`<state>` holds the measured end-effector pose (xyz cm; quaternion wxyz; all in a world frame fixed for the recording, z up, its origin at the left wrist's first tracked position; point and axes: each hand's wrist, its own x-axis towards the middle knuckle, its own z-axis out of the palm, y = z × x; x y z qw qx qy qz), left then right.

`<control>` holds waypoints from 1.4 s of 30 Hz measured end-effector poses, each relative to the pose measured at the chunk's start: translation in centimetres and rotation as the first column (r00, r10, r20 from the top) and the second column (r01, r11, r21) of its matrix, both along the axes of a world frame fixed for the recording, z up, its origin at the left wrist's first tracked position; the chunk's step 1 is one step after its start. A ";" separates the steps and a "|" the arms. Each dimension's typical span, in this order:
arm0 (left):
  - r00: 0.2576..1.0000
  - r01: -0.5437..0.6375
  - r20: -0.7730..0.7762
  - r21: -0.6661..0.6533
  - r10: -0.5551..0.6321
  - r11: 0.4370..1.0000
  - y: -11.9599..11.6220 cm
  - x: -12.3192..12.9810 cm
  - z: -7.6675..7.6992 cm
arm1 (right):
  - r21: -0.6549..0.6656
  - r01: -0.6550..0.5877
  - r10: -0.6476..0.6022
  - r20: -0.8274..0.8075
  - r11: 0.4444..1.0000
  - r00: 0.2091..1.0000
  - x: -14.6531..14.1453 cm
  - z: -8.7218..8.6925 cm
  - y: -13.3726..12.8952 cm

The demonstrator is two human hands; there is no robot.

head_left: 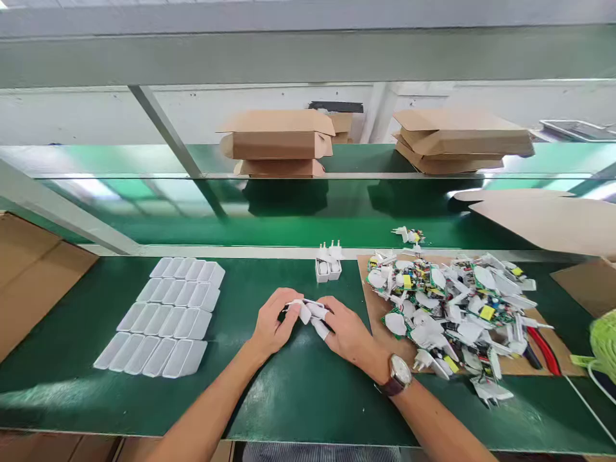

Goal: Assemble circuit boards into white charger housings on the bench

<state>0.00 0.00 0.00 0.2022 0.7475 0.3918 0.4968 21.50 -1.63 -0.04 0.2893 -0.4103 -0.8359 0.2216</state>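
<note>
My left hand (276,323) and my right hand (350,332) meet over the middle of the green table. Between their fingertips they hold a small white plug piece (304,312), partly hidden by the fingers. White covers wrap some fingertips of my right hand, and a watch (399,372) is on that wrist. Just beyond the hands stand white housings (328,274) with white plug parts sticking up from them. Left of the hands, white empty plastic housings (161,317) lie in several rows. To the right is a heap of circuit boards with white plug parts (452,308).
The heap lies on a cardboard sheet (380,321), with red-handled pliers (543,350) at its right. One loose board (409,235) sits on the green ledge behind. Folded cardboard boxes (279,138) rest on the shelf. Green cord (604,346) lies at far right, a carton (36,276) at far left.
</note>
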 end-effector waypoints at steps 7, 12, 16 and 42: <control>1.000 -0.008 -0.006 -0.037 0.007 0.999 0.2 0.1 -0.1 | -0.037 0.053 -0.057 -0.100 0.998 0.993 0.1 -0.2 -0.3; 1.000 0.008 -0.005 -0.078 -0.008 0.997 0.0 -0.2 -0.8 | -0.081 -0.034 0.020 -0.170 0.996 0.985 0.1 -0.2 0.2; 0.996 0.051 -0.072 -0.048 -0.054 0.998 -0.8 0.4 -1.0 | -0.463 -0.169 -0.143 -0.567 0.870 0.811 -0.4 -0.1 0.2; 0.929 -0.365 -0.159 -0.250 0.334 0.897 1.9 -0.3 -1.3 | -0.462 0.233 -0.493 -0.594 0.856 0.636 0.6 -0.8 1.7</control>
